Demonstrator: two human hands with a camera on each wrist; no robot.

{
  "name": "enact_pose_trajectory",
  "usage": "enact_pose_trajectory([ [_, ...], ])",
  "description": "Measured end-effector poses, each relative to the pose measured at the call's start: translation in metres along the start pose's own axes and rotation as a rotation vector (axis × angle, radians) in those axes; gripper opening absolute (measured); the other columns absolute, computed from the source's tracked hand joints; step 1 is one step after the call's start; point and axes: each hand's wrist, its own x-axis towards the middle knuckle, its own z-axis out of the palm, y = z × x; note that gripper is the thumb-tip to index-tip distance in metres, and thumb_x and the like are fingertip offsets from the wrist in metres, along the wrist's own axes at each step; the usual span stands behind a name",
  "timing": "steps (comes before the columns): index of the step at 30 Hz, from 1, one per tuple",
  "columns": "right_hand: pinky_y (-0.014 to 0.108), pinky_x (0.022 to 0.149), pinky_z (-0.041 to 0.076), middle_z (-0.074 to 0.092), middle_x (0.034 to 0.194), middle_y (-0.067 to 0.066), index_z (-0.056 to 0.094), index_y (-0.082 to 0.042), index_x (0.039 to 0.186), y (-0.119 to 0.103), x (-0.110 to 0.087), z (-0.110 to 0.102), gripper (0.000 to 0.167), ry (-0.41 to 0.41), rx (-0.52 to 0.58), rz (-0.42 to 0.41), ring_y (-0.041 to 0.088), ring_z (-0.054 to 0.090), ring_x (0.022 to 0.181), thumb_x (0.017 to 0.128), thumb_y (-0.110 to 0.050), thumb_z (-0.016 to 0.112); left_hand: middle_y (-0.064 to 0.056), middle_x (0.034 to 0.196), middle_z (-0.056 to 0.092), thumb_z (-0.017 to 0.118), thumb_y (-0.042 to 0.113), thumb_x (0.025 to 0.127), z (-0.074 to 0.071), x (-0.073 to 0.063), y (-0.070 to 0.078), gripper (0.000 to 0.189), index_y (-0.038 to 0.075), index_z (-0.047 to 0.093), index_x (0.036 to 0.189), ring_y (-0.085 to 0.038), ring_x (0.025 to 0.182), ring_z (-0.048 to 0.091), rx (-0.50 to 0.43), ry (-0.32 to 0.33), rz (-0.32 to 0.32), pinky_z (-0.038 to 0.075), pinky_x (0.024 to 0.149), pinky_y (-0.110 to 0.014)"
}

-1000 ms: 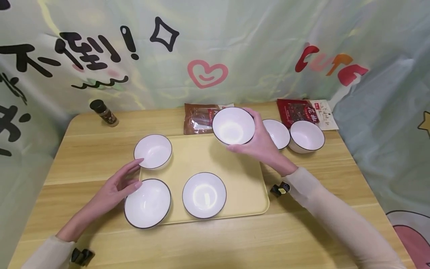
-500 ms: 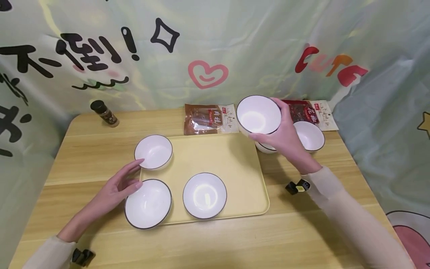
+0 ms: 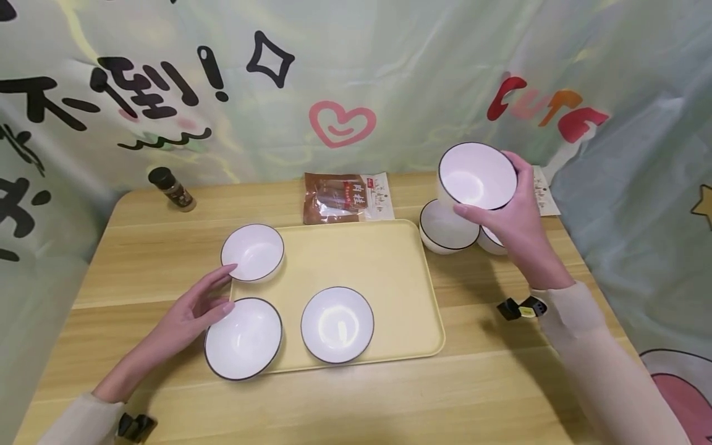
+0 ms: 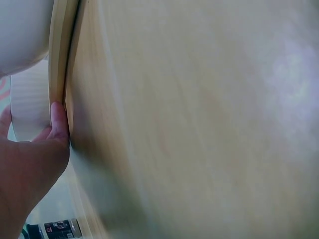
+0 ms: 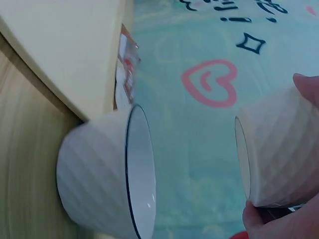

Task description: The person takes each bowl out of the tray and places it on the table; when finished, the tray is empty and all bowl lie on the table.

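Note:
My right hand (image 3: pixel 523 225) grips a white bowl (image 3: pixel 475 176) with a dark rim, raised at the back right, thumb on its near side. In the right wrist view, the held bowl (image 5: pixel 279 149) shows a diamond-patterned outside. Below it, a bowl (image 3: pixel 447 227) stands beside the tray's corner, and another bowl (image 3: pixel 492 241) is mostly hidden. My left hand (image 3: pixel 186 315) reaches to the left edge of the yellow tray (image 3: pixel 389 284), its relaxed fingers between a far bowl (image 3: pixel 253 250) and a near bowl (image 3: pixel 245 340). In the left wrist view, its fingertip (image 4: pixel 59 117) touches the tray's edge.
A third bowl (image 3: pixel 337 324) rests on the tray's near middle. Behind the tray lies a brown spice packet (image 3: pixel 347 198). Another packet (image 3: pixel 545 191) is largely covered by the right hand and bowl. A black-capped spice jar (image 3: pixel 172 188) stands back left, before the cloth backdrop (image 3: pixel 423 80).
My right hand has carried its bowl rightward and farther back, from above the tray to over the bowls at the back right. My left hand has stayed put.

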Motion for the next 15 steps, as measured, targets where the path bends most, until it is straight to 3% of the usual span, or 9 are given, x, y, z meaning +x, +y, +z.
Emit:
enact_pose_trajectory([
  [6, 0.038, 0.107, 0.049, 0.031, 0.167, 0.001, 0.026, -0.034, 0.166, 0.005, -0.001, -0.018, 0.104, 0.04, 0.023, 0.031, 0.022, 0.037, 0.143, 0.088, -0.019, 0.094, -0.022, 0.171, 0.034, 0.066, 0.012, 0.111, -0.001, 0.0, 0.0, 0.069, 0.02, 0.034, 0.172, -0.047, 0.142, 0.048, 0.003, 0.002, 0.004, 0.048, 0.102, -0.014],
  [9, 0.036, 0.11, 0.047, 0.032, 0.166, 0.0, 0.026, -0.033, 0.165, 0.011, 0.001, -0.026, 0.103, 0.07, 0.028, 0.042, 0.022, 0.037, 0.144, 0.088, -0.016, 0.093, -0.023, 0.171, 0.035, 0.066, 0.013, 0.111, 0.0, 0.001, 0.0, 0.069, 0.022, 0.034, 0.172, -0.047, 0.139, 0.052, 0.006, 0.001, -0.008, 0.049, 0.101, -0.015],
  [15, 0.035, 0.119, 0.039, 0.032, 0.166, -0.001, 0.028, -0.026, 0.164, 0.025, 0.003, -0.041, 0.104, 0.142, 0.147, 0.063, 0.022, 0.034, 0.147, 0.086, -0.004, 0.092, -0.023, 0.171, 0.035, 0.067, 0.014, 0.111, 0.0, 0.001, 0.001, 0.07, 0.021, 0.034, 0.172, -0.047, 0.138, 0.052, 0.004, -0.004, -0.018, 0.05, 0.101, -0.016],
])
